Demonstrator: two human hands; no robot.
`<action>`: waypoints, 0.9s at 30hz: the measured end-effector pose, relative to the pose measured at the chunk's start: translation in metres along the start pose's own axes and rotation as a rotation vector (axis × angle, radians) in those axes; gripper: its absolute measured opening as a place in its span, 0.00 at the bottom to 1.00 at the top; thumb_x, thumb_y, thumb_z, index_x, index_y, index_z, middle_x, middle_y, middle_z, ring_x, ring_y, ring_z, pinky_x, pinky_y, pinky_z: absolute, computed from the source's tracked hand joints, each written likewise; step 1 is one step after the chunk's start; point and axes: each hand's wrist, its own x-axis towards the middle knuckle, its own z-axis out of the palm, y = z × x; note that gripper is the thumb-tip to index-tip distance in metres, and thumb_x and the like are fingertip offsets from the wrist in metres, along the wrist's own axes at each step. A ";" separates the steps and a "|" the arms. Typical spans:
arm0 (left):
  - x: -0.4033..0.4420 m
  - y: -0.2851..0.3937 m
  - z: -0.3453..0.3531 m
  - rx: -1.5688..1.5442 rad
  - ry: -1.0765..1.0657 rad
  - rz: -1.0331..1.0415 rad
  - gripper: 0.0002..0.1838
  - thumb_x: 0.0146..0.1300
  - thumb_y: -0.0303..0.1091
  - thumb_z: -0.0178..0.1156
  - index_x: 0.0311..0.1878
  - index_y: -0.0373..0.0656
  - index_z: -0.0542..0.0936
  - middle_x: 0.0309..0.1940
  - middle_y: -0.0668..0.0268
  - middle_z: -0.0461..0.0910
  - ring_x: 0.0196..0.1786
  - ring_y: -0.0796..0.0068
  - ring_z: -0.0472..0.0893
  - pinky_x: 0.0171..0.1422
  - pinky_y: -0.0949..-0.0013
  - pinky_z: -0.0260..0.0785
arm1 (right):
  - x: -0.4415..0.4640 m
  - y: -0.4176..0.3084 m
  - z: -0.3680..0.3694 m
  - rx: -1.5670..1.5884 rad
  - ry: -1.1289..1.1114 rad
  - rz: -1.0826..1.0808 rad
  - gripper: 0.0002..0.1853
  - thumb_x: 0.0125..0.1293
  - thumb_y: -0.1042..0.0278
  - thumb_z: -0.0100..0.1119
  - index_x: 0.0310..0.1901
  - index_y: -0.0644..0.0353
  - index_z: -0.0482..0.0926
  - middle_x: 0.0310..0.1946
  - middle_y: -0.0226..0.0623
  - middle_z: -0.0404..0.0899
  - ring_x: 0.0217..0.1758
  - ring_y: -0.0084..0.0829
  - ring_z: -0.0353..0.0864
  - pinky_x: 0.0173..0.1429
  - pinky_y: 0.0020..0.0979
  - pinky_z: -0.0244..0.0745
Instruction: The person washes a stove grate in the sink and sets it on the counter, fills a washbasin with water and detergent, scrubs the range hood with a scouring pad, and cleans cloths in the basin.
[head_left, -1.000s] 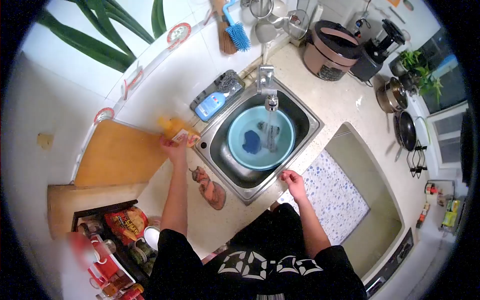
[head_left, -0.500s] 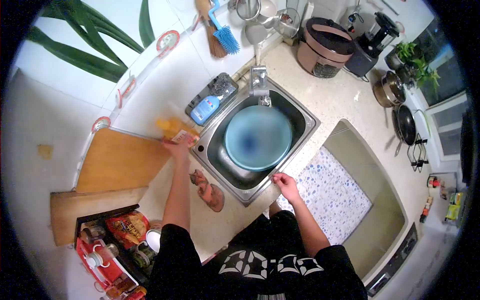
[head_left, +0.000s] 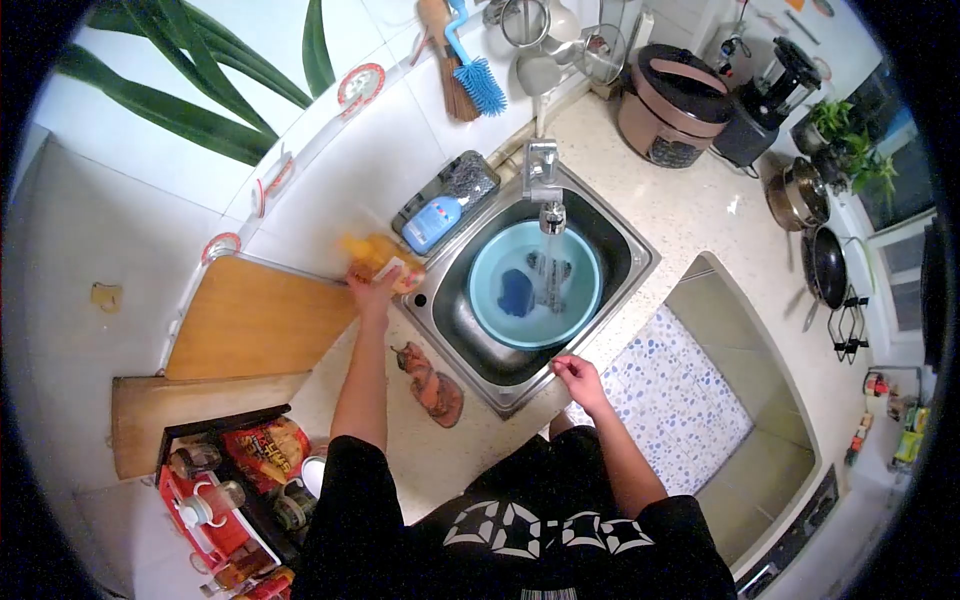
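My left hand (head_left: pixel 372 292) is closed around an orange-yellow bottle (head_left: pixel 398 268) with a pale label, beside the sink's left corner. My right hand (head_left: pixel 580 382) hovers at the near rim of the steel sink (head_left: pixel 450 345), its fingers curled together with nothing visible in them. A light blue basin (head_left: pixel 482 318) sits in the sink with water in it. From the faucet (head_left: pixel 543 172) a stream runs into the basin. Inside lie a dark blue piece (head_left: pixel 516 292) and a greyish patterned piece (head_left: pixel 551 292), both partly under water.
A crumpled reddish-brown item (head_left: pixel 432 385) lies on the counter left of the sink. Behind the sink, a caddy (head_left: pixel 470 178) holds a blue bottle (head_left: pixel 432 224). A rice cooker (head_left: pixel 672 108) and a blender (head_left: pixel 765 105) stand at the back right. A cutting board (head_left: pixel 255 318) leans at left.
Water now pours from the faucet, and the pieces in the basin show more clearly. The whole view has shifted slightly. My left hand still grips the bottle; my right stays near the sink rim.
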 end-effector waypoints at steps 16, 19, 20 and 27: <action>-0.163 0.127 0.063 0.333 0.047 0.151 0.41 0.44 0.40 0.84 0.55 0.32 0.70 0.50 0.55 0.79 0.53 0.64 0.80 0.60 0.61 0.72 | 0.038 -0.093 0.091 -0.080 -0.079 -0.295 0.51 0.51 0.55 0.81 0.73 0.59 0.61 0.68 0.48 0.66 0.68 0.43 0.69 0.72 0.42 0.66; -0.190 0.125 0.087 0.060 -0.102 -0.084 0.44 0.50 0.34 0.81 0.64 0.31 0.65 0.58 0.52 0.74 0.60 0.59 0.76 0.67 0.60 0.68 | 0.041 -0.112 0.097 -0.186 0.060 -0.429 0.61 0.43 0.53 0.86 0.75 0.59 0.55 0.70 0.51 0.60 0.71 0.48 0.65 0.74 0.45 0.63; -0.195 0.110 0.098 0.010 -0.076 -0.116 0.40 0.54 0.31 0.79 0.62 0.33 0.64 0.58 0.55 0.73 0.59 0.63 0.76 0.65 0.61 0.69 | 0.042 -0.114 0.096 -0.225 0.119 -0.480 0.64 0.41 0.53 0.87 0.75 0.60 0.53 0.70 0.51 0.58 0.72 0.49 0.63 0.75 0.46 0.61; -0.225 0.124 0.143 -0.279 -0.230 -0.433 0.47 0.61 0.35 0.73 0.76 0.47 0.53 0.68 0.59 0.66 0.65 0.65 0.72 0.63 0.58 0.72 | 0.073 -0.092 0.031 0.097 0.163 -0.361 0.54 0.37 0.61 0.88 0.66 0.64 0.64 0.60 0.44 0.71 0.63 0.39 0.75 0.68 0.38 0.72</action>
